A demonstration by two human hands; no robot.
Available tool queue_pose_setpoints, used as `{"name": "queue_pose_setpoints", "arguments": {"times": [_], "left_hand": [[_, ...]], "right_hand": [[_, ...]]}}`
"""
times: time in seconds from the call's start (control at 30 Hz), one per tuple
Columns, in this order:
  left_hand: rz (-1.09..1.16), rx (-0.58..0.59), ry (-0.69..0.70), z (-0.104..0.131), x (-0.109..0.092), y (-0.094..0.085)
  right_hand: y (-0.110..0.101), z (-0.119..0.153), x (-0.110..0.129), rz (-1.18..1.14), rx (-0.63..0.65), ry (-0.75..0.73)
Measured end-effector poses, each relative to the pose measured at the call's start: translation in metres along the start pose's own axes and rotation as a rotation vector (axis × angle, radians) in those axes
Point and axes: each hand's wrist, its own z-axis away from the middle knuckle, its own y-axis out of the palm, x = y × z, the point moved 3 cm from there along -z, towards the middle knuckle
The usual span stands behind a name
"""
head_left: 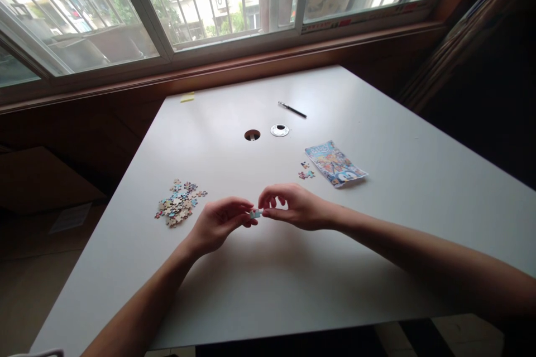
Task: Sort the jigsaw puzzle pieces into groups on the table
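No word, number or brand is legible with certainty. Bulky pale lettering (320, 148) spans the top of the colourful illustrated leaflet (336, 164) (its characters too blurred to transcribe). Small red and dark markings (344, 22) on the lower window rail (368, 17) are likewise unreadable at this scale.
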Motion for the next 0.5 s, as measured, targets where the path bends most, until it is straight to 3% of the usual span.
{"name": "queue_pose_setpoints", "arguments": {"times": [0.5], "left_hand": [[-0.014, 0.000, -0.023, -0.0001, -0.0012, 0.0035]], "right_hand": [[0.0028, 0.0018, 0.0049, -0.016, 0.069, -0.016]]}}
